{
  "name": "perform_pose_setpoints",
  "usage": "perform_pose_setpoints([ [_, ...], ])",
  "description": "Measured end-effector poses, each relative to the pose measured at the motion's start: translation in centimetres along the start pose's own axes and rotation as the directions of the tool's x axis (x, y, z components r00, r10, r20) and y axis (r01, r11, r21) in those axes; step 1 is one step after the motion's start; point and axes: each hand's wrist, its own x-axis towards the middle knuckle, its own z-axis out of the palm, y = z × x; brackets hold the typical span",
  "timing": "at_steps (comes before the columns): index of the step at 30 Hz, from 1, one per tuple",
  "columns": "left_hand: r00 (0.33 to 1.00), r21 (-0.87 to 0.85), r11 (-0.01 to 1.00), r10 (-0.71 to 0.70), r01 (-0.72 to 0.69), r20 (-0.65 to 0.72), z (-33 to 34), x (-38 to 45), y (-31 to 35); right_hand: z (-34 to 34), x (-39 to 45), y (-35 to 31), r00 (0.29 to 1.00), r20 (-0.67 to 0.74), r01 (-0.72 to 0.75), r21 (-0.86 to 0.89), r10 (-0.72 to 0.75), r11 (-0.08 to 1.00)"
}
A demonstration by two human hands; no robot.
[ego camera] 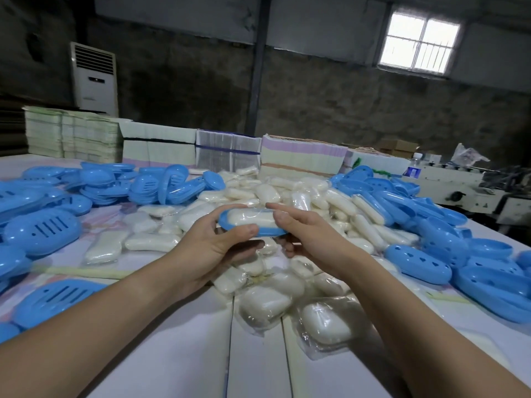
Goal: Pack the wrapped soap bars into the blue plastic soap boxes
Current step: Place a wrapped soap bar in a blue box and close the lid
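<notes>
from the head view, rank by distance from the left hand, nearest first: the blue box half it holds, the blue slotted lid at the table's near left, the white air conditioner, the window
1. Blue plastic box half, gripped by the left hand.
2. Blue slotted lid, near left.
3. White standing air conditioner, far left wall.
4. Bright barred window, far right, high up.

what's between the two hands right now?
Head view: a blue soap box half with a wrapped soap bar lying in it, held between left hand and right hand.

You're facing a white standing air conditioner (97, 79) sitting at the back left, stacks of flat cartons (161, 145) lining the table's (178, 354) far edge, a water bottle (413, 168) standing right, a window (421, 41) glowing above.
</notes>
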Motion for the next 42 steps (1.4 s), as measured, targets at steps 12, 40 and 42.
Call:
perform_pose_setpoints([
  [12, 0.992, 0.122, 0.992, 0.017, -0.032, 0.127, -0.4, 0.2, -0.5, -11.9, -2.2, 0.0, 0.688, -0.678, -0.484, -0.695, -0.26, 0.532],
  [40, 0.995, 0.08, 0.996, 0.026, -0.034, 0.096, -0.7, 0.9, -1.1, -2.7, -0.8, -3.6, 0.874, -0.48, 0.221, 0.25, -0.078, 0.943],
  [42, 0.995, 0.065, 0.997, 0.028, -0.034, 0.097, -0.6, 0.9, -1.2, -1.8, -0.9, -2.7, 0.931, -0.366, 0.203, 0.553, 0.016, 0.808],
])
